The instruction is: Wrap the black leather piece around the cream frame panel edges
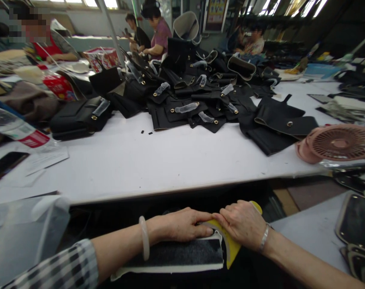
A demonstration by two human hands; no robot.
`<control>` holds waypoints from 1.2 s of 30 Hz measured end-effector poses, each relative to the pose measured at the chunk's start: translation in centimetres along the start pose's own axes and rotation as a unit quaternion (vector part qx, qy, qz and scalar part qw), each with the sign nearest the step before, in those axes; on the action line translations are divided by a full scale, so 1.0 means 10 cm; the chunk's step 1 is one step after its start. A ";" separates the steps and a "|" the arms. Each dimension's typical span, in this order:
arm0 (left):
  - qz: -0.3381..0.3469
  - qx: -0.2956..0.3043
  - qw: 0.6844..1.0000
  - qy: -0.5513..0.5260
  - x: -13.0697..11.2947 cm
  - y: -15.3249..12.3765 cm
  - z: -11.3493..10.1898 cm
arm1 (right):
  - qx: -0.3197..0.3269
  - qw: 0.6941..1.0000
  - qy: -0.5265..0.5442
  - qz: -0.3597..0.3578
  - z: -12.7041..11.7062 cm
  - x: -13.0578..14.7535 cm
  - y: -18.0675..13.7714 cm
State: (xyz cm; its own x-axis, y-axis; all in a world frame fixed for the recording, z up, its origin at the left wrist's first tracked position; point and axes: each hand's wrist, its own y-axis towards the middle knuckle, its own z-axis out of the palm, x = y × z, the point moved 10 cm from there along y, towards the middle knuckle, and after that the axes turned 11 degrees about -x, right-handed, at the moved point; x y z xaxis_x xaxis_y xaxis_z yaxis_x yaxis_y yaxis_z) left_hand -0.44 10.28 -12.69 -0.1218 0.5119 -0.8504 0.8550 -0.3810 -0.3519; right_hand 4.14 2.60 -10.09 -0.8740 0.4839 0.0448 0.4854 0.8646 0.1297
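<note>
A black panel with pale, rough edges (188, 253) lies below the near edge of the table. My left hand (182, 225) rests on its far side, index finger and thumb stretched out and apart, the other fingers mostly hidden. Their tips reach a yellow scraper-like tool (233, 251) with a curved inner edge. My right hand (244, 224) is wrapped round this tool, whose rounded yellow end shows beyond the knuckles. The tool's curved edge stands beside the panel's right end, close to its upper corner.
Across the white table (134, 160) lies a heap of black bags (182, 108) with wrapped handles. A pink fan (340, 142) stands at right, above stacked black panels (357, 220). A plastic bottle (22, 130) and phone (6, 165) are left. Several people sit beyond.
</note>
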 end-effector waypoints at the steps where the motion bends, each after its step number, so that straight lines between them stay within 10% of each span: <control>1: 0.004 0.000 1.000 0.002 -0.01 0.00 0.00 | 0.004 1.000 -0.004 0.001 0.01 0.01 0.00; 36: 0.084 0.002 0.994 0.073 -0.17 -0.12 0.11 | 0.028 0.979 -0.017 0.203 -0.01 0.22 -0.42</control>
State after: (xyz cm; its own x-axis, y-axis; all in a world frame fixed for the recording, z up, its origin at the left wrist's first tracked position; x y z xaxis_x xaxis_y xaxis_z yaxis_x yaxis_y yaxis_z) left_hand -1.79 8.96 -11.27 0.0962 0.5467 -0.8318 0.8550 -0.4732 -0.2122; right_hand 0.13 0.02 -10.44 -0.6079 0.7926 0.0474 0.7939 0.6057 0.0537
